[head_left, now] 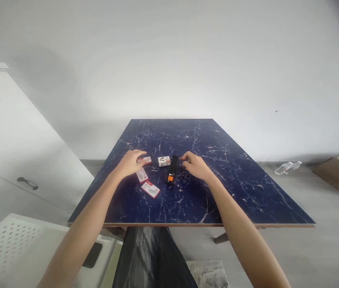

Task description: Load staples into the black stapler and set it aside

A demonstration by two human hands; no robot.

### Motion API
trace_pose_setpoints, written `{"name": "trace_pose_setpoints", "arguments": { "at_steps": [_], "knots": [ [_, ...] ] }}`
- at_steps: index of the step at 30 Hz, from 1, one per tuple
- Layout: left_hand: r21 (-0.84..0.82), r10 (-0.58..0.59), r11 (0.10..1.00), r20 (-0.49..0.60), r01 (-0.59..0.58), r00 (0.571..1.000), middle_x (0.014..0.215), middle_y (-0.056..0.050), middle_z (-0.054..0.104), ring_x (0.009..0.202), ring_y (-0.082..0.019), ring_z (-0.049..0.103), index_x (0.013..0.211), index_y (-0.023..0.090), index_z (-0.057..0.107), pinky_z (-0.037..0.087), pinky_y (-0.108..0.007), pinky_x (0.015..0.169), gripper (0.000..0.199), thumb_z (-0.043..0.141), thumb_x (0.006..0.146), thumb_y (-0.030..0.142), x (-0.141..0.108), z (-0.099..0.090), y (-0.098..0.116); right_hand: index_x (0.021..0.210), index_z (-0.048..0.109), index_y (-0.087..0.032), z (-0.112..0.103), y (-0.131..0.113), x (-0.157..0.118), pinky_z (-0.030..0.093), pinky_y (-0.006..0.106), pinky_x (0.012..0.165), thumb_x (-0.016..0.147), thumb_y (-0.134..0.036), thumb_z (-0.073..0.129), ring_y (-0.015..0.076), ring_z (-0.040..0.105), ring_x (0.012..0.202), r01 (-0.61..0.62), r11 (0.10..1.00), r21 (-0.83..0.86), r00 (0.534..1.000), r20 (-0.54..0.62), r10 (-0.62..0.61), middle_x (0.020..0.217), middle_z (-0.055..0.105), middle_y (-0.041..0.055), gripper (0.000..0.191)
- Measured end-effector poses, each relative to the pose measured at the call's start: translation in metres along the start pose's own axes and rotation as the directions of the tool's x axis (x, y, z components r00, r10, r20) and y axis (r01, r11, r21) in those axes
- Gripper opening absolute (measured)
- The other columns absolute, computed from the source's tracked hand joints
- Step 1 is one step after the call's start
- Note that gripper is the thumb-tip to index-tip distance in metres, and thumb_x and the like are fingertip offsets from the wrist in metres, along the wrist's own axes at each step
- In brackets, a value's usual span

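Observation:
My left hand (129, 163) is at the left of the group, its thumb and forefinger apart around the near end of a small red-and-white box (148, 160). Whether they press on it is hard to tell. Below that hand lie two more flat red-and-white boxes, one (141, 175) upper and one (150, 189) nearer me. A white box with black markings (163, 161) sits between my hands. Beside it lies a black stapler (173, 166) with an orange label. Just right of the stapler, my right hand (195, 165) hovers with fingers loosely bent and apart, holding nothing.
Everything rests on a dark blue marble-patterned table (232, 192) against a white wall. A white cabinet (16, 132) stands at left, with a white perforated surface (4, 248) below it. On the floor at right are a clear plastic bottle (287, 167) and a cardboard box (335, 176).

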State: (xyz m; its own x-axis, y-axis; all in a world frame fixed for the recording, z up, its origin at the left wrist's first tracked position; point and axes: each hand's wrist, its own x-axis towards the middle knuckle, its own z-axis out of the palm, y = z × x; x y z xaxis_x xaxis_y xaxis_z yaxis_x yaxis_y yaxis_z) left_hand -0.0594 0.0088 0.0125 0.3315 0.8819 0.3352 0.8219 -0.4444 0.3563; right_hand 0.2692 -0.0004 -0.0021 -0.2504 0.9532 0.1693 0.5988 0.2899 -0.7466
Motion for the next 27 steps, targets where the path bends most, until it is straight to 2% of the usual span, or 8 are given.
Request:
{"name": "trace_pose_setpoints", "arguments": {
  "at_steps": [2, 4, 8, 11, 13, 16, 19, 27],
  "knots": [
    [-0.004, -0.004, 1.0, 0.08, 0.004, 0.997, 0.116, -0.011, 0.072, 0.106, -0.031, 0.066, 0.116, 0.026, 0.073, 0.05, -0.04, 0.091, 0.039, 0.064, 0.084, 0.047, 0.0, 0.0, -0.016, 0.095, 0.055, -0.025, 0.002, 0.001, 0.0, 0.047, 0.026, 0.069, 0.082, -0.018, 0.053, 0.0166, 0.068, 0.076, 0.006, 0.999, -0.032, 1.0, 0.018, -0.006, 0.107, 0.074, 0.0015, 0.015],
    [-0.061, -0.02, 0.998, 0.17, 0.031, 0.985, 0.11, -0.011, 0.074, 0.095, -0.029, 0.069, 0.116, 0.026, 0.073, 0.052, -0.035, 0.079, 0.042, 0.061, 0.085, 0.051, -0.002, 0.001, -0.018, 0.096, 0.057, -0.025, 0.006, 0.003, 0.001, 0.045, 0.026, 0.067, 0.083, -0.019, 0.054, 0.0163, 0.066, 0.071, 0.014, 0.997, -0.071, 0.999, 0.043, -0.011, 0.099, 0.074, 0.0011, 0.013],
    [-0.198, -0.052, 0.971, 0.363, 0.131, 0.931, 0.104, -0.007, 0.076, 0.073, -0.022, 0.07, 0.128, 0.028, 0.067, 0.048, -0.03, 0.061, 0.052, 0.048, 0.092, 0.059, -0.008, -0.002, 0.009, 0.097, 0.059, -0.025, 0.012, 0.006, 0.002, 0.044, 0.026, 0.069, 0.085, -0.022, 0.055, 0.0172, 0.066, 0.072, 0.032, 0.992, -0.126, 0.998, 0.065, -0.024, 0.088, 0.073, -0.0002, 0.013],
    [-0.245, 0.006, 0.961, 0.476, 0.126, 0.879, 0.098, -0.004, 0.076, 0.066, -0.02, 0.068, 0.137, 0.03, 0.06, 0.044, -0.029, 0.057, 0.054, 0.044, 0.094, 0.061, -0.012, -0.005, 0.026, 0.099, 0.061, -0.025, 0.013, 0.005, 0.002, 0.044, 0.027, 0.07, 0.086, -0.023, 0.054, 0.0172, 0.066, 0.073, 0.043, 0.99, -0.135, 0.997, 0.074, -0.033, 0.087, 0.072, -0.0004, 0.014],
    [-0.242, 0.044, 0.967, 0.453, 0.075, 0.89, 0.101, -0.005, 0.075, 0.074, -0.021, 0.069, 0.136, 0.03, 0.06, 0.047, -0.029, 0.062, 0.053, 0.047, 0.094, 0.06, -0.013, -0.003, 0.03, 0.1, 0.061, -0.025, 0.012, 0.003, 0.001, 0.044, 0.027, 0.071, 0.087, -0.023, 0.054, 0.017, 0.066, 0.074, 0.053, 0.989, -0.136, 0.996, 0.084, -0.042, 0.088, 0.072, -0.0002, 0.015],
    [-0.154, 0.099, 0.987, 0.304, -0.054, 0.948, 0.121, -0.011, 0.068, 0.103, -0.027, 0.066, 0.132, 0.028, 0.063, 0.05, -0.034, 0.08, 0.052, 0.056, 0.089, 0.058, -0.012, 0.006, 0.028, 0.1, 0.062, -0.024, 0.011, 0.0, 0.001, 0.043, 0.027, 0.071, 0.087, -0.022, 0.054, 0.0168, 0.066, 0.074, 0.068, 0.988, -0.136, 0.994, 0.088, -0.056, 0.087, 0.072, 0.0, 0.015],
    [-0.113, 0.16, 0.984, 0.267, -0.134, 0.95, 0.128, -0.013, 0.064, 0.117, -0.032, 0.058, 0.133, 0.026, 0.062, 0.047, -0.04, 0.092, 0.055, 0.064, 0.085, 0.054, -0.011, 0.014, 0.029, 0.098, 0.061, -0.024, 0.01, -0.001, 0.0, 0.043, 0.026, 0.069, 0.087, -0.023, 0.054, 0.0165, 0.065, 0.072, 0.067, 0.987, -0.145, 0.995, 0.082, -0.055, 0.081, 0.071, -0.0007, 0.013],
    [-0.247, 0.159, 0.967, 0.388, -0.064, 0.908, 0.114, -0.01, 0.068, 0.095, -0.026, 0.065, 0.145, 0.027, 0.051, 0.048, -0.032, 0.077, 0.072, 0.073, 0.079, 0.045, -0.016, 0.016, 0.062, 0.096, 0.059, -0.022, 0.013, -0.003, -0.002, 0.043, 0.025, 0.066, 0.082, -0.023, 0.056, 0.0148, 0.063, 0.067, 0.062, 0.995, -0.076, 0.994, 0.098, -0.055, 0.081, 0.071, -0.0011, 0.014]
  ]
}}
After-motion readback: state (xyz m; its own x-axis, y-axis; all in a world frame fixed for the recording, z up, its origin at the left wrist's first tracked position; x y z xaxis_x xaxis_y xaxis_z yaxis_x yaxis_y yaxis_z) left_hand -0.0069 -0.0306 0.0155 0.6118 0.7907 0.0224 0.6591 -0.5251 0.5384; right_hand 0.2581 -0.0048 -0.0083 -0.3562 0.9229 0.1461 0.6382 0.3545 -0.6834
